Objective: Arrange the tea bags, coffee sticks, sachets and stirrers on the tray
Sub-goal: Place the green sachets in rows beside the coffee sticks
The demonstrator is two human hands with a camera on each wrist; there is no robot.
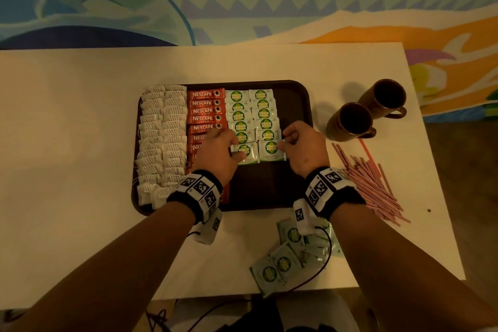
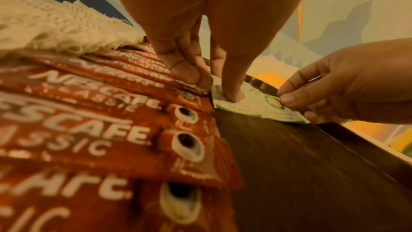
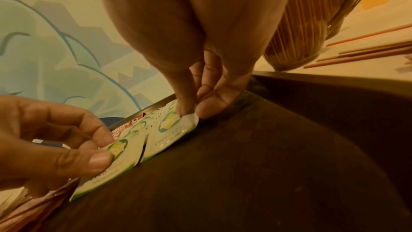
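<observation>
A dark brown tray [image 1: 269,191] holds two columns of white tea bags [image 1: 161,143], a column of red coffee sticks [image 1: 206,110] and two columns of green-and-white sachets [image 1: 250,113]. My left hand [image 1: 235,154] pinches the front sachet of the left column [image 1: 247,153], thumb on top [image 2: 231,94]. My right hand [image 1: 280,144] pinches the right edge of the front sachet of the right column [image 1: 271,152], thumb and forefinger meeting at its corner [image 3: 189,112]. Both sachets lie flat on the tray, side by side [image 3: 169,130]. Pink stirrers [image 1: 369,180] lie in a loose pile on the table, right of the tray.
Several loose sachets [image 1: 285,259] lie on the white table near its front edge, under my right wrist. Two brown mugs [image 1: 350,121] [image 1: 382,98] stand right of the tray. The tray's front right part [image 3: 245,165] is bare. The table's right edge runs just past the stirrers.
</observation>
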